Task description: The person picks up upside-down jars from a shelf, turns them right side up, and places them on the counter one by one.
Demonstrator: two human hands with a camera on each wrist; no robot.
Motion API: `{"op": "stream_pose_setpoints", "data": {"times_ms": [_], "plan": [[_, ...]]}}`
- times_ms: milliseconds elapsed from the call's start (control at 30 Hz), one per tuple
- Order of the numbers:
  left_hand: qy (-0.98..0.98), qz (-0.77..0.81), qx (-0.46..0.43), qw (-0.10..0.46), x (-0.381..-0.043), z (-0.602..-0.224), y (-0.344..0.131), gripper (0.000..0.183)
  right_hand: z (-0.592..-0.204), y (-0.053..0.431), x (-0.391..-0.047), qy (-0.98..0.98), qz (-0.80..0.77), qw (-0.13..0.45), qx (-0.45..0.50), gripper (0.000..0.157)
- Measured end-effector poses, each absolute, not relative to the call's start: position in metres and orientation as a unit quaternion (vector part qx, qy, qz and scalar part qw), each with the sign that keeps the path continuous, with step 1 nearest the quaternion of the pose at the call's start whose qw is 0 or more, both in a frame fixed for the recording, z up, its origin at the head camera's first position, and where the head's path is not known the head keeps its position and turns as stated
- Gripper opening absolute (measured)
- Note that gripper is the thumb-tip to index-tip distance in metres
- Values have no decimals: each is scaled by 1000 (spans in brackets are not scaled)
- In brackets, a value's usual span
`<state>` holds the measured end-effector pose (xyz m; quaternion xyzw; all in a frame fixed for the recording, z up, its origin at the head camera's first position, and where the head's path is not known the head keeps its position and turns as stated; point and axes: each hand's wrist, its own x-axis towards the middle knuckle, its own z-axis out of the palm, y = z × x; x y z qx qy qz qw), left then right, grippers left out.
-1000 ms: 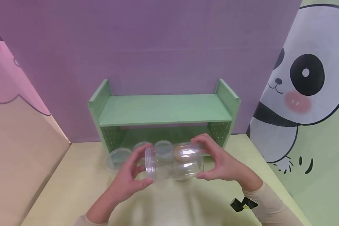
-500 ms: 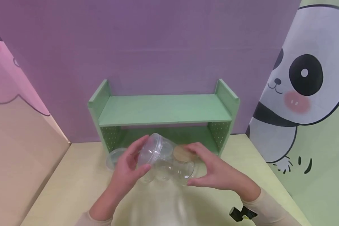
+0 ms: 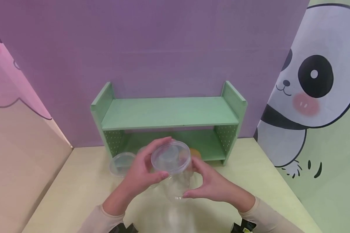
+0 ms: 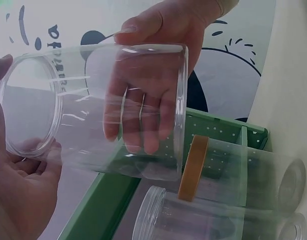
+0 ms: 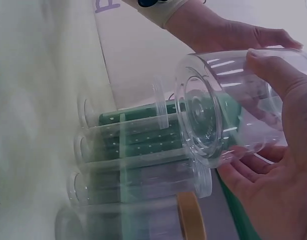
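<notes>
Both hands hold one clear plastic jar [image 3: 178, 187] above the table, near upright, its clear lid [image 3: 170, 157] tilted towards the head camera. My left hand [image 3: 145, 170] grips it around the lid end, thumb in front. Lower on the body, my right hand [image 3: 217, 187] holds the jar's side between thumb and fingers. In the left wrist view the jar [image 4: 88, 115] looks see-through, with nothing visible inside, and the right hand [image 4: 148, 95] shows through it near the base. The right wrist view shows the round base [image 5: 198, 110] off the table.
Several similar jars stand in a row before a green two-tier shelf [image 3: 169, 111]. A clear-lidded jar [image 3: 122, 163] is at the left; an orange-brown lid [image 5: 191, 215] tops another. The pale table [image 3: 75, 191] meets a purple back wall [image 3: 175, 48] and printed side walls.
The held jar was lying sideways with its lid to the left; it has turned lid up. The right hand has moved down and left, and the left hand slightly right.
</notes>
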<state>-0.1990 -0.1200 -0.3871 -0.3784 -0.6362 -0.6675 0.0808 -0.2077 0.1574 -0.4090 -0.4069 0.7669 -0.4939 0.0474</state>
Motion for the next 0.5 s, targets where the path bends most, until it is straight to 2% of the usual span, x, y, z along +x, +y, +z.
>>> {"op": "stream_pose_setpoints", "data": {"times_ms": [500], "plan": [[-666,-637,-378,85,-202,-387,-119,84,-418,158,-211,758,-502,58,-412,96]]}}
